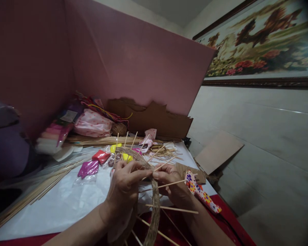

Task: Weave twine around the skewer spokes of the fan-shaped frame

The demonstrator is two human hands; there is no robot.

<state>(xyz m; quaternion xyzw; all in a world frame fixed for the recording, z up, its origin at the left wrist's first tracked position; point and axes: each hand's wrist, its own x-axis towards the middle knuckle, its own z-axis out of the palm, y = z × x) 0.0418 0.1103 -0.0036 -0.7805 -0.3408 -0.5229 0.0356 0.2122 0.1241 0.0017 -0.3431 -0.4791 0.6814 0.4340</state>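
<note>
A curved band of brown twine (pixel 155 198) is woven around several thin wooden sticks (pixel 171 209) that stick out from it. My left hand (pixel 124 184) has its fingers closed on the band from the left. From the right, my right hand (pixel 170 177) pinches the same band, thumb and fingertips close to the left ones. The band arcs away behind my left hand and down toward the bottom edge. Whatever lies right between the fingertips is too small to make out. Close to my right wrist lies a flower-patterned glue gun (pixel 202 194).
Red (pixel 101 156), purple (pixel 88 169) and yellow packets lie on the white table covering (pixel 64 205). Bundles of wooden sticks (pixel 41 188) lie left and behind. A ball of twine (pixel 119 129), pink spotted cloth (pixel 93 123) and cardboard (pixel 149 116) stand at the back.
</note>
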